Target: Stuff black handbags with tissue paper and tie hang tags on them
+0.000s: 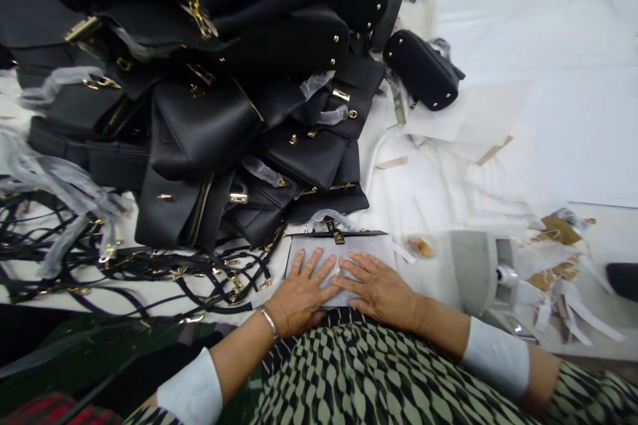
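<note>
A black handbag (339,246) with a gold clasp lies flat at the table's near edge, covered by a grey-white sheet. My left hand (302,295) lies flat on the sheet's left part, fingers spread. A silver bangle sits on its wrist. My right hand (379,289) presses flat on the right part, fingers stretched toward the left hand and touching it. Both hands hold nothing.
A tall heap of black handbags (209,93) with gold fittings fills the left. Black straps (124,265) tangle at the front left. A lone black bag (423,70) lies further back. White paper sheets (548,80) cover the right side, with paper scraps (558,239) nearby.
</note>
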Available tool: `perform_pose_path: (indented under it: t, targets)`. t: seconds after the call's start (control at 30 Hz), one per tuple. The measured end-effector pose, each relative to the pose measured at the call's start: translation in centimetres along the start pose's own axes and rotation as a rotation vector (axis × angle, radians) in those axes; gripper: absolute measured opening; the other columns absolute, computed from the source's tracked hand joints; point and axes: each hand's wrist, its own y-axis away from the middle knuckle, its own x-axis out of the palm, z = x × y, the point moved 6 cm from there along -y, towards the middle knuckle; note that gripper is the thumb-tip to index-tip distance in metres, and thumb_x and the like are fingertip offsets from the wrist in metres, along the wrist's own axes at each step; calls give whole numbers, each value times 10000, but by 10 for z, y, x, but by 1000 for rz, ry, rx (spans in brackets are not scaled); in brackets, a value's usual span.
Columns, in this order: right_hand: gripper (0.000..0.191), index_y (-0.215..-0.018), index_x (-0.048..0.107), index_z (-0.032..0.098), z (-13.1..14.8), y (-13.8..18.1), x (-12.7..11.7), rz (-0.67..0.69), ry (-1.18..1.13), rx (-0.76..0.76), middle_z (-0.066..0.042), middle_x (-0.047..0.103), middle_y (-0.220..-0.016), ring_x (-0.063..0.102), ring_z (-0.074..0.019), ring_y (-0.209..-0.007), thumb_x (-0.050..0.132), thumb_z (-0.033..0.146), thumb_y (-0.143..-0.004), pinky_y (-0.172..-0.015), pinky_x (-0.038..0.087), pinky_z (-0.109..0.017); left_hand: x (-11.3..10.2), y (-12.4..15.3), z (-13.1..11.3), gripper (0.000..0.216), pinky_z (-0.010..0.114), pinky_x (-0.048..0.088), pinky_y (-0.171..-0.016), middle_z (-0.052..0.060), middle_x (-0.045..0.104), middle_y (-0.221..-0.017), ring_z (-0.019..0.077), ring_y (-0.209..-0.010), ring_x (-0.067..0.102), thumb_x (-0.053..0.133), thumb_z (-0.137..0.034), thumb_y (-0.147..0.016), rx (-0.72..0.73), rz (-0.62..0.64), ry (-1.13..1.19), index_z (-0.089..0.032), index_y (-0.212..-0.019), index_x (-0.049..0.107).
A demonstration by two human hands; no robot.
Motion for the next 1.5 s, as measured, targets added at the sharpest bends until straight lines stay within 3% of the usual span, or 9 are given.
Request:
perform_pose_path:
  t: [0.1, 0.17, 0.3, 0.5, 0.67, 1.03, 1.2, 1.33, 1.5]
  targets:
    - [520, -1406, 402, 323, 2, 1, -2, -11, -15, 27, -50, 354, -1486, 243, -297, -1383, 530, 412, -910, -1132, 209, -515, -8, 9, 0, 636, 686, 132, -1071, 99, 232, -1536, 387, -1412, 103, 630, -377, -792, 83, -66, 54, -347, -1377, 384]
    - [518, -1405, 400, 332, 4, 2, -2, -8, -14, 33, -48, 329, -1499, 233, -299, -1387, 529, 413, -911, -1135, 201, -511, -19, 15, 0, 434, 636, 179, -1093, 94, 374, -1468, 345, -1395, 208, 568, -318, -831, 84, -203, 107, -290, -1262, 525]
    - [557, -1409, 393, 327, 11, 1, 0, 3, 30, 44, -79, 312, -1504, 222, -326, -1387, 566, 414, -887, -1132, 187, -523, -44, 19, -1, 189, 465, 362, -1051, 94, 622, -1185, 244, -1200, 477, 492, -189, -861, -99, -522, 178, -182, -977, 641]
    - [603, -1414, 395, 269, 18, 0, 7, 14, 86, 72, -130, 298, -1503, 208, -352, -1389, 587, 424, -864, -1133, 157, -534, -25, -8, -7, 333, 438, 437, -966, 96, 619, -1189, 231, -1147, 505, 431, -224, -919, -230, -437, 227, -175, -1226, 551]
    - [630, -1435, 353, 285, 18, 3, 8, 1, 78, 80, -114, 269, -1518, 177, -337, -1401, 584, 416, -863, -1136, 138, -530, -7, -10, 9, 195, 407, 455, -880, 60, 651, -1054, 213, -1003, 535, 504, -241, -913, -375, -586, 331, -216, -1005, 674]
    - [579, -1411, 393, 310, 11, 2, 1, 23, -8, 12, -88, 258, -1526, 144, -324, -1409, 578, 392, -868, -1144, 107, -535, -3, -15, 22, 45, 386, 435, -849, 18, 633, -963, 206, -939, 520, 656, -215, -808, -506, -553, 403, -236, -808, 696]
    - [562, -1421, 383, 215, 6, 7, 1, -49, -108, 59, -59, 386, -1466, 199, -252, -1398, 497, 408, -907, -1170, 120, -470, -3, -13, 19, 105, 380, 426, -862, 24, 630, -1020, 204, -968, 513, 626, -242, -843, -453, -558, 403, -239, -935, 677]
    - [481, -1386, 441, 250, 8, 8, 1, -32, -92, 18, -34, 351, -1488, 171, -270, -1405, 465, 386, -925, -1167, 107, -492, -7, -10, 11, 170, 392, 423, -840, 37, 624, -1046, 217, -985, 509, 587, -214, -864, -437, -555, 314, -232, -1024, 641]
    - [497, -1387, 440, 252, 8, 5, -1, -17, -98, 43, -46, 362, -1482, 198, -285, -1398, 498, 368, -907, -1160, 141, -500, -9, -9, -12, 225, 455, 404, -914, 76, 642, -1086, 264, -1076, 499, 469, -150, -882, -266, -567, 90, -170, -1034, 634]
